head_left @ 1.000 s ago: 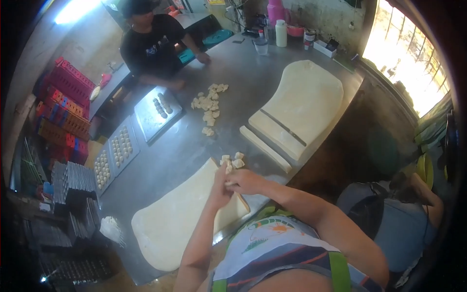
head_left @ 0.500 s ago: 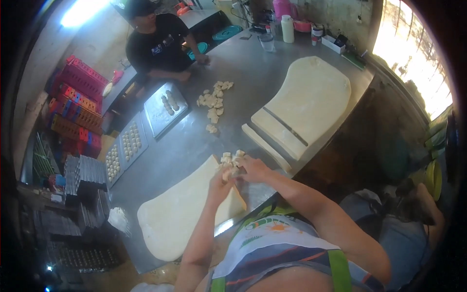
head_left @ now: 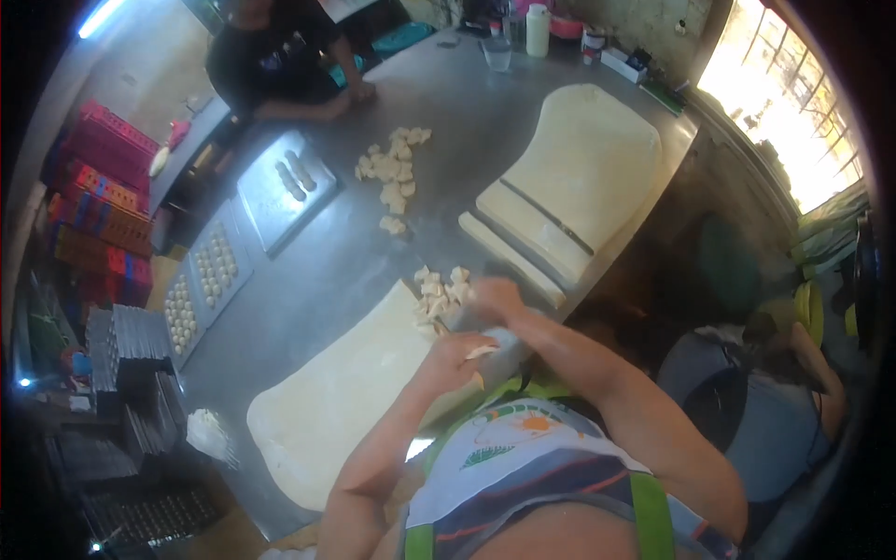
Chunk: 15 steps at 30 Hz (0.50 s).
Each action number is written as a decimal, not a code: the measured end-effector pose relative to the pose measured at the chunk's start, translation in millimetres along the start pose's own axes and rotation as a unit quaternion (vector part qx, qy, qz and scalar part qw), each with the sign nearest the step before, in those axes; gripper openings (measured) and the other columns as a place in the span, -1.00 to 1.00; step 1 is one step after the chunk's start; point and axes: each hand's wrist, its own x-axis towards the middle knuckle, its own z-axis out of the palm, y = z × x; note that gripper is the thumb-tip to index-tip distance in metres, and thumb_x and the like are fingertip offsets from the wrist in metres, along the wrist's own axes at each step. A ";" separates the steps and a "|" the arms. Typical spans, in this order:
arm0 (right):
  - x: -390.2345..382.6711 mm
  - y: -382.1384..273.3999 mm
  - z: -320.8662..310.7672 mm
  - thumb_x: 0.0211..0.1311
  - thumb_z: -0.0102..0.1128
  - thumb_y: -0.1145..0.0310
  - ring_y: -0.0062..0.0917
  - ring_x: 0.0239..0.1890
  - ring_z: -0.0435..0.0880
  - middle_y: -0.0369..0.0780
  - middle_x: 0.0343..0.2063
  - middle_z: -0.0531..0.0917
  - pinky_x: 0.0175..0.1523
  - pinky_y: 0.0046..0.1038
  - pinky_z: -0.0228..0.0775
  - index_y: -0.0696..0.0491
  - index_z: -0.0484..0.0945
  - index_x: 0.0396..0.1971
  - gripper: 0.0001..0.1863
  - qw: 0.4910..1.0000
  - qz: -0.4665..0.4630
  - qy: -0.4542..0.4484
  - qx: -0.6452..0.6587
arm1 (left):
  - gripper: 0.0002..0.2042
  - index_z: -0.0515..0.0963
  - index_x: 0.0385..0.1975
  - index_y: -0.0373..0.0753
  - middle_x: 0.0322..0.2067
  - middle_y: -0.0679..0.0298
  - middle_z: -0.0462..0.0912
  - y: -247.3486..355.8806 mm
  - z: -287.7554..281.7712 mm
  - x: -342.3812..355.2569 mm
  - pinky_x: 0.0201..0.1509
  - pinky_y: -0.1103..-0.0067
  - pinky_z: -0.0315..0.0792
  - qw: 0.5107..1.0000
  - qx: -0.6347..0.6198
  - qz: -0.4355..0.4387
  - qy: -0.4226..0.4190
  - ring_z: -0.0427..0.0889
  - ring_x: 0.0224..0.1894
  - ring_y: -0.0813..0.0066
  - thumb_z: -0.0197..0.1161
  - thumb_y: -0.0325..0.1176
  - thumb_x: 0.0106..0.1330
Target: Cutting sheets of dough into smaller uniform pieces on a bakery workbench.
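My left hand (head_left: 450, 362) is closed around a strip of dough (head_left: 481, 353), whose pale end shows by the thumb. It is over the near end of a large flat dough sheet (head_left: 345, 401). Farther off and to the right, my right hand (head_left: 497, 301) is beside a small heap of torn dough pieces (head_left: 437, 297). Motion smears its fingers, so I cannot make out whether it holds anything. The heap lies on the metal table against the sheet's far corner.
Loose dough pieces (head_left: 392, 173) lie mid-table. To the right is a second dough sheet (head_left: 597, 149) with a knife (head_left: 551, 219) and a cut strip (head_left: 511, 259). Trays of dough balls (head_left: 217, 266) line the left edge. Another person (head_left: 271, 65) leans on the far left edge.
My hands have parted: the left has come nearer me with the dough strip, the right has moved slightly right and away. More dough pieces show in the heap. The whole view has shifted.
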 end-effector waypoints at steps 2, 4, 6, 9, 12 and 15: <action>-11.9 4.2 -3.4 -0.06 0.49 0.15 -0.16 -0.22 0.65 0.00 -0.19 0.61 -0.16 -0.24 0.49 0.06 0.59 -0.06 -0.47 0.996 0.026 0.005 0.083 | -0.79 0.66 -0.21 -0.24 -0.27 0.11 0.71 -16.7 -12.8 -2.0 -0.19 0.39 0.52 0.995 -0.049 -0.044 0.070 0.71 -0.22 0.17 0.33 -0.47 0.14; -20.5 -1.2 -11.4 -0.07 0.52 0.16 -0.15 -0.17 0.64 0.00 -0.11 0.58 -0.10 -0.28 0.49 0.06 0.52 0.07 -0.35 0.979 0.015 -0.029 0.200 | -0.69 0.65 -0.23 -0.26 -0.28 0.11 0.71 -69.4 -50.3 1.1 -0.13 0.38 0.50 0.945 -0.115 -0.288 0.104 0.67 -0.20 0.15 0.50 -0.30 0.04; -26.6 21.2 16.1 -0.13 0.56 0.24 -0.07 -0.07 0.61 0.04 0.10 0.46 0.08 -0.30 0.49 0.01 0.23 0.38 0.00 0.965 0.007 -0.063 0.253 | -0.56 0.62 -0.24 -0.27 -0.22 0.07 0.67 -119.1 -81.2 -4.2 -0.07 0.37 0.50 0.970 0.069 -0.210 0.100 0.64 -0.10 0.15 0.59 -0.22 -0.10; -39.0 19.1 45.0 -0.18 0.57 0.27 -0.06 0.04 0.56 0.04 0.27 0.27 0.14 -0.24 0.47 -0.02 0.07 0.44 0.12 0.992 0.012 0.021 0.126 | -0.35 0.53 -0.10 -0.26 0.04 -0.01 0.50 -140.9 -80.4 5.6 0.07 0.27 0.45 0.954 0.266 -0.138 0.015 0.51 0.08 0.00 0.64 -0.17 -0.25; 1.0 -4.9 81.5 -0.21 0.53 0.34 -0.01 0.14 0.49 0.03 0.29 0.19 0.18 -0.15 0.44 -0.15 0.03 0.44 0.14 0.995 0.037 0.033 0.081 | -0.41 0.47 -0.01 -0.28 0.20 -0.11 0.34 -164.6 -68.2 37.6 0.12 0.19 0.42 0.944 0.309 -0.111 -0.043 0.47 0.12 -0.17 0.51 -0.35 -0.13; 57.5 -22.8 63.2 -0.18 0.52 0.33 0.03 0.12 0.50 0.04 0.20 0.28 0.17 -0.12 0.44 -0.17 0.11 0.40 0.06 0.995 0.034 -0.032 0.092 | -0.52 0.46 -0.02 -0.30 0.12 -0.14 0.42 -190.5 -75.7 71.2 0.12 0.21 0.43 0.953 0.201 -0.213 -0.077 0.49 0.07 -0.24 0.29 -0.55 -0.05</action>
